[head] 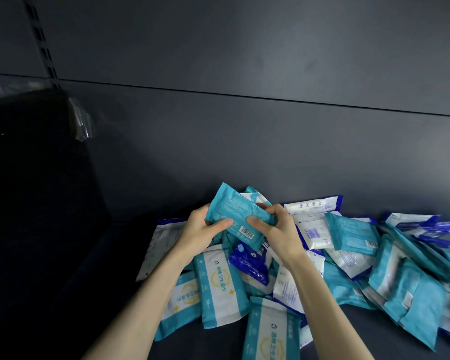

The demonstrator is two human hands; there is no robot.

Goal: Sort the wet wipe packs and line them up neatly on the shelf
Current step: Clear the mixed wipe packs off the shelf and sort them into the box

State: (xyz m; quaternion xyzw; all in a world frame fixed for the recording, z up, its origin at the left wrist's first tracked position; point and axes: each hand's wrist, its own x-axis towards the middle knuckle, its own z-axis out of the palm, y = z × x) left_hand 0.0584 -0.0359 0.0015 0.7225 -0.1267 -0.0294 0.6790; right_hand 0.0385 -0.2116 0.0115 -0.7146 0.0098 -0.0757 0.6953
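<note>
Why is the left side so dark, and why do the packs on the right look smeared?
Head view: the black bag on the left gets little light; the packs at the right edge are blurred and stretched by the wide lens; the held teal pack stays sharp.

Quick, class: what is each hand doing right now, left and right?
Left hand: closed on the teal wipe pack, gripping its left end.
Right hand: closed on the same teal wipe pack, gripping its right end.
</note>
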